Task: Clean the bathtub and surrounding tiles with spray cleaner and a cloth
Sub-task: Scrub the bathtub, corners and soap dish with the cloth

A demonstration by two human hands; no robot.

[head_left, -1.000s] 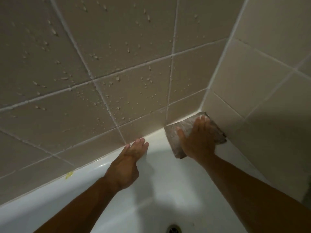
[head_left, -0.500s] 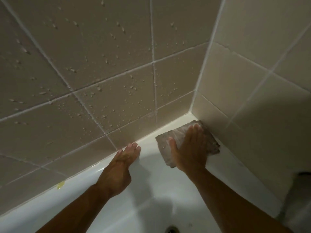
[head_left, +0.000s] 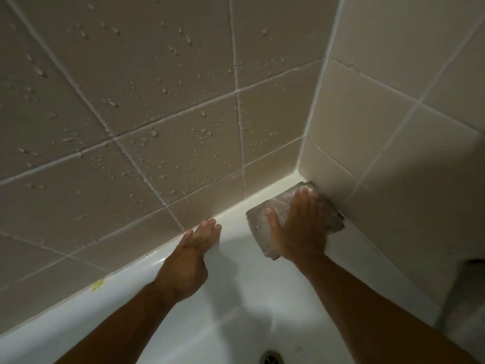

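A white bathtub (head_left: 241,292) meets beige wall tiles (head_left: 162,106) covered in droplets. My right hand (head_left: 299,227) lies flat, fingers straight, pressing a folded grey cloth (head_left: 259,227) onto the tub's ledge in the corner, against the right wall. My left hand (head_left: 189,261) rests with straight fingers on the tub's rim, fingertips touching the bottom of the back tiles. No spray bottle is in view.
The right wall tiles (head_left: 393,127) look dry. A small yellow spot (head_left: 97,285) sits on the sealant line at the left. The drain (head_left: 271,358) shows at the bottom edge. A dark shape (head_left: 472,271) is at the far right.
My right hand has slid the cloth a little deeper into the corner, along the right wall. My left hand has stayed on the rim. The view has shifted slightly.
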